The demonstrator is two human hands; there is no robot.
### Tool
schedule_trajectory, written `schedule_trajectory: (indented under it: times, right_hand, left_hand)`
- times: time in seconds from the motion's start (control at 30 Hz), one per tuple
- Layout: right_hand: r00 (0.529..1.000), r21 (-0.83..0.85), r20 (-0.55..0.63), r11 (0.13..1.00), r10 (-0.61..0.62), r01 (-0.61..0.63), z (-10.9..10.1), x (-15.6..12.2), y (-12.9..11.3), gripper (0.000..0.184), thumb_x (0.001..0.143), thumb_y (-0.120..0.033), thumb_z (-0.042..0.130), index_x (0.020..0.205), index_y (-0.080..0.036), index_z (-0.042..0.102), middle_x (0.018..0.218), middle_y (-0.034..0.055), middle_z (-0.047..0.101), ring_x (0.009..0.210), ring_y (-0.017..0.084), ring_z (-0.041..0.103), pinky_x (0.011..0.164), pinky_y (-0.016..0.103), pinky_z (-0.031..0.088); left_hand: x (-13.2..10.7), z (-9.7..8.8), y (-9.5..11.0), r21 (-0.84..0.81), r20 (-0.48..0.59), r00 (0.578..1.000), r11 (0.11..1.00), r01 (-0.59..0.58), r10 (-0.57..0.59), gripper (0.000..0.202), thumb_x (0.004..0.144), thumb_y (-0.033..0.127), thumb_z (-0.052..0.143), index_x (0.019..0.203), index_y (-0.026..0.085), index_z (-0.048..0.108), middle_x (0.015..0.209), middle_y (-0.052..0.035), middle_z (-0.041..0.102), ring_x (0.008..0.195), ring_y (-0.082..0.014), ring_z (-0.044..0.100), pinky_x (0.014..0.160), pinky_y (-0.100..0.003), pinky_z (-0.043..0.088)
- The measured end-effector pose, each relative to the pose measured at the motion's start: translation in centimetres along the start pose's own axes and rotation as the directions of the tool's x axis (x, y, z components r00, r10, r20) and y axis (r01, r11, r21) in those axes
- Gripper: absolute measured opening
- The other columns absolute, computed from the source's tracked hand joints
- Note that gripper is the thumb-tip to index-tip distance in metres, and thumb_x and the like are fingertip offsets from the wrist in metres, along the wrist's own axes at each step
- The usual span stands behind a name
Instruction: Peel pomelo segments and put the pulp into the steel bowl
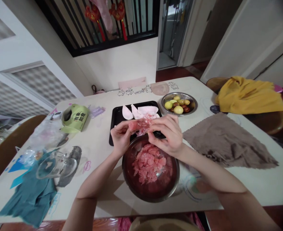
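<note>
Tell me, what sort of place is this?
Probably someone's home, perhaps a dining area: there's a table with doodles on its top, a metal bowl of fruit, and hanging red ornaments.

The left forearm and right forearm are both bare and slant inward from below, bringing the two hands close together but apart. The left hand is curled, its thumb and fingers pinched. The right hand arches with its knuckles raised, fingers bent toward the left hand and thumb tucked below them.
</note>
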State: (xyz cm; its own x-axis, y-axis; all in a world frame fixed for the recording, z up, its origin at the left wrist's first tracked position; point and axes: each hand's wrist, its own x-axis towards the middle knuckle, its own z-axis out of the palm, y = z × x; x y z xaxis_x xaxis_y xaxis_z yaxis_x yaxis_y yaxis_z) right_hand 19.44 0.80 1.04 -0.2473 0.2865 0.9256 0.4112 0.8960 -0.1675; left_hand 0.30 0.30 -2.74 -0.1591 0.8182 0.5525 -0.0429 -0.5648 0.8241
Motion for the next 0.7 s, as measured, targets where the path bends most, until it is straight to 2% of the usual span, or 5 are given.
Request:
schedule_trajectory:
  times: [0.13, 0.23, 0.37, 0.57, 0.7]
  right_hand:
    - [0.998, -0.003, -0.031, 0.998, 0.058, -0.058, -0.4, 0.3, -0.2, 0.006, 0.094, -0.019, 0.065, 0.094, -0.025, 0.064, 0.092, -0.0016, 0.074, 0.082, 0.016, 0.068, 0.083, 0.038, 0.045]
    - [0.996, 0.004, -0.032, 0.996, 0.089, -0.089, -0.6, 0.6, -0.5, 0.010, 0.092, -0.019, 0.069, 0.098, -0.027, 0.067, 0.093, -0.0011, 0.075, 0.084, 0.017, 0.069, 0.084, 0.040, 0.046]
    - [0.995, -0.001, 0.007, 0.995, 0.102, -0.102, -0.8, 0.7, -0.8, 0.011, 0.092, -0.019, 0.070, 0.100, -0.027, 0.068, 0.095, -0.0013, 0.076, 0.088, 0.019, 0.069, 0.086, 0.041, 0.046]
    - [0.995, -0.023, 0.077, 0.997, 0.070, -0.068, -0.5, 0.5, -0.5, 0.006, 0.094, -0.018, 0.065, 0.094, -0.023, 0.062, 0.093, -0.0005, 0.073, 0.092, 0.019, 0.065, 0.089, 0.040, 0.042]
    - [0.989, -0.038, 0.121, 0.996, 0.088, -0.084, -0.1, 0.3, -0.2, 0.005, 0.097, -0.022, 0.060, 0.092, -0.024, 0.059, 0.092, 0.0000, 0.070, 0.090, 0.019, 0.061, 0.085, 0.039, 0.040]
  left_hand:
    - [0.0, -0.2, -0.4, -0.063, 0.054, 0.997, 0.996, 0.061, -0.058, 0.018, 0.088, 0.034, 0.078, 0.101, 0.022, 0.078, 0.100, -0.0067, 0.081, 0.084, -0.0195, 0.079, 0.075, -0.030, 0.066]
    - [-0.1, -0.1, -0.3, -0.030, 0.083, 0.994, 0.997, 0.067, -0.064, 0.020, 0.089, 0.036, 0.077, 0.102, 0.022, 0.078, 0.100, -0.0075, 0.081, 0.086, -0.0190, 0.079, 0.076, -0.028, 0.066]
    - [-0.2, 0.2, 0.4, 0.063, 0.122, 0.992, 0.998, 0.029, -0.037, 0.022, 0.092, 0.039, 0.073, 0.102, 0.021, 0.079, 0.103, -0.0095, 0.082, 0.092, -0.0207, 0.079, 0.083, -0.031, 0.067]
    - [-0.2, 0.3, 0.9, 0.130, 0.134, 0.990, 0.990, -0.055, 0.037, 0.019, 0.092, 0.036, 0.074, 0.101, 0.020, 0.081, 0.099, -0.0092, 0.082, 0.089, -0.0190, 0.079, 0.081, -0.029, 0.066]
    - [-0.1, 0.3, 0.5, 0.068, 0.122, 0.993, 0.998, -0.007, -0.002, 0.019, 0.091, 0.036, 0.075, 0.099, 0.020, 0.080, 0.096, -0.0079, 0.082, 0.083, -0.0164, 0.079, 0.077, -0.025, 0.065]
